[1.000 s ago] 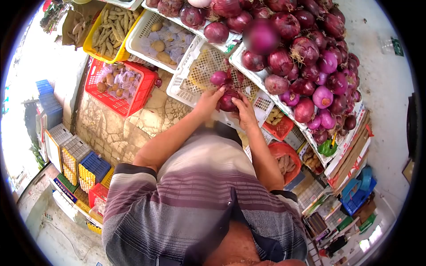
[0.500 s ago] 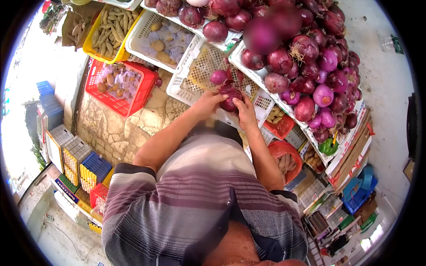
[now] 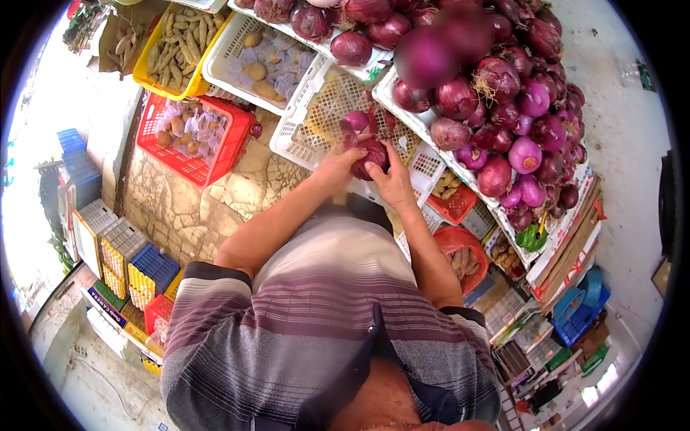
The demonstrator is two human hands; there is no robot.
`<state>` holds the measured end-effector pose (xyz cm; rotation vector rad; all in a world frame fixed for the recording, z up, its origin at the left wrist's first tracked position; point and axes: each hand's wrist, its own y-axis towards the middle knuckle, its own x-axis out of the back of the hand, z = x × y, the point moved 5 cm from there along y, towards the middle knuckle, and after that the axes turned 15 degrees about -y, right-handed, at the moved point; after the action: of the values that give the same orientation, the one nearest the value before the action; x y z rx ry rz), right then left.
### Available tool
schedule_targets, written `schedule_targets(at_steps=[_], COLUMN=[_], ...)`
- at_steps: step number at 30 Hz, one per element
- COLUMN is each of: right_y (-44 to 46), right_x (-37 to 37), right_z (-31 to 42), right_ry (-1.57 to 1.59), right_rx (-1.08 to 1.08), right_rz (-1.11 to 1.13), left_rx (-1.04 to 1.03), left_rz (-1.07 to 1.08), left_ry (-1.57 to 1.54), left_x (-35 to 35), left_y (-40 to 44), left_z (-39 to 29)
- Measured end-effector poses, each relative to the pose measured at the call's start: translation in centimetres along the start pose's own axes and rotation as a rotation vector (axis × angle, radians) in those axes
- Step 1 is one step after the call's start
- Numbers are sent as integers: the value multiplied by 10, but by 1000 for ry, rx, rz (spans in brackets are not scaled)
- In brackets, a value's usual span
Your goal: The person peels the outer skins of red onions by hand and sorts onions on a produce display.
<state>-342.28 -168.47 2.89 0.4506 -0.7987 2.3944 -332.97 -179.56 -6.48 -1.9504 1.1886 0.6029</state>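
Between my two hands is a red onion (image 3: 369, 159), held above a white plastic crate. My left hand (image 3: 336, 167) grips it from the left, with a flap of dark, papery onion skin (image 3: 349, 136) standing up by the fingers. My right hand (image 3: 392, 176) closes on its right side, thumb across the front. Just beyond, a smooth purple onion (image 3: 357, 120) lies in the white crate (image 3: 291, 140), and strips of dry skin hang near it. The undersides of both hands' fingers are partly hidden by the onion.
A big heap of red onions (image 3: 496, 108) fills the white tray at the right. At the left stand a red crate (image 3: 194, 171) of netted potatoes, a white crate (image 3: 215, 68) of potatoes and a yellow crate (image 3: 141, 75) of long tubers. A red bucket (image 3: 471, 284) stands by my right arm.
A flap of skin now stands up from the onion by my left hand. The onion has turned a little, and my right thumb has moved down across its front.
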Motion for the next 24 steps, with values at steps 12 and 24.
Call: schedule_targets(at_steps=[12,24], right_y=[2,3], right_x=[0,1], right_z=[10,18], right_ry=[-326,-365], right_rx=[289,344], right_rz=[-88,-35], left_rx=[218,200], left_rz=[-108,-294], left_ry=[-245,-512], left_x=[3,-21], left_y=[-4,-5], left_z=[4,-12])
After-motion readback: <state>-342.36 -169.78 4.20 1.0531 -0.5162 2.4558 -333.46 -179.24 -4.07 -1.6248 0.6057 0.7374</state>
